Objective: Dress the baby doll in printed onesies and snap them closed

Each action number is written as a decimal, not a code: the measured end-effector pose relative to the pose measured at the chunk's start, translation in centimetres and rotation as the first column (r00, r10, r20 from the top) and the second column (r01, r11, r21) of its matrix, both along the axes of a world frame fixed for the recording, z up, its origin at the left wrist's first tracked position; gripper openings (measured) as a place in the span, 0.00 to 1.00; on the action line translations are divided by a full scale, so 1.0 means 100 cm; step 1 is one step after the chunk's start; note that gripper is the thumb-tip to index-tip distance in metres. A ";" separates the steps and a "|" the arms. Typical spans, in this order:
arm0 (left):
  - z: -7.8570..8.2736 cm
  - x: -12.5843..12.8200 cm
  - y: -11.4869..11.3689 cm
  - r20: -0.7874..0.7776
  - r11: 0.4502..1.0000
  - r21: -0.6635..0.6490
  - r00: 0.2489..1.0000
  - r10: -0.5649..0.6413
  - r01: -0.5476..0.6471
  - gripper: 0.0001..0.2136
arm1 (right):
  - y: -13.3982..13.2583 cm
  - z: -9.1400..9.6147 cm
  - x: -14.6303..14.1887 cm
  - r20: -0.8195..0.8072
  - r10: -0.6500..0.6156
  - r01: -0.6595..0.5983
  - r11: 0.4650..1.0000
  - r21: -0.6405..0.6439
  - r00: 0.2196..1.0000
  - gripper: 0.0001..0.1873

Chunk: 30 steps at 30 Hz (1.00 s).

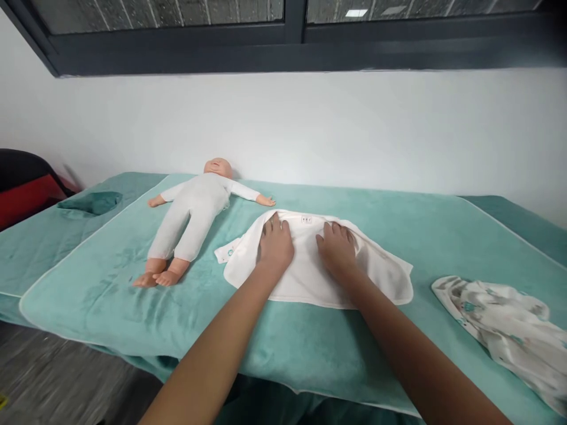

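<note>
I have both hands on the white top (305, 271), which lies spread on the green sheet (292, 354) straight ahead of me. Its long axis runs left to right, across the line of my reach, and its collar edge with the small label (306, 219) is on the far side. The left hand (277, 243) rests left of the label and the right hand (337, 251) right of it, about equally near, with bare cloth between them. Fingers point away from me, toward the collar edge; folds hide some fingertips, so I cannot tell whether either hand pinches the fabric or merely presses on it.

A printed cuff (229, 252) sticks out at the left end, on my left hand's side. Beyond it lies the doll (195, 203), face up, one arm stretched toward the top without touching it. My right hand is nearer the crumpled printed cloth (500, 313), well apart on the right.
</note>
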State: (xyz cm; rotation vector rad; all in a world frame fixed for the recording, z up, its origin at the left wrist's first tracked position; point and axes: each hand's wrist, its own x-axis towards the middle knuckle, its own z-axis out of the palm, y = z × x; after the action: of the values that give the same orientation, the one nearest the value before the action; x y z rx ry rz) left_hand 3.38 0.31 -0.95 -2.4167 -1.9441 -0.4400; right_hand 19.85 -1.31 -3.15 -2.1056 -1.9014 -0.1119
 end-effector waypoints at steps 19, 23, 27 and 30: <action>-0.028 -0.002 0.047 0.109 0.997 -0.024 0.992 -0.064 0.067 0.26 | 0.046 -0.016 0.022 -0.033 0.035 -0.037 0.997 -0.071 0.999 0.36; -0.024 -0.003 0.053 0.090 0.994 -0.075 0.993 -0.072 0.079 0.28 | 0.052 -0.016 0.025 -0.032 0.032 -0.037 0.990 -0.138 0.999 0.37; -0.013 0.001 0.063 0.088 0.981 -0.180 0.995 -0.052 0.067 0.30 | 0.056 -0.014 0.026 -0.040 0.047 -0.051 0.990 -0.129 0.998 0.37; -0.014 0.005 0.067 0.065 0.985 -0.155 0.996 -0.064 0.073 0.28 | 0.057 -0.015 0.025 -0.042 0.035 -0.039 0.994 -0.098 0.999 0.35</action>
State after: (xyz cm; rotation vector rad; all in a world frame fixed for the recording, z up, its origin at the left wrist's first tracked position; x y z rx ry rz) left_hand 3.84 6.98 -2.32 -2.6023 -1.9956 -0.3781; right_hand 22.34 4.36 -4.68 -2.1177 -1.9583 0.0336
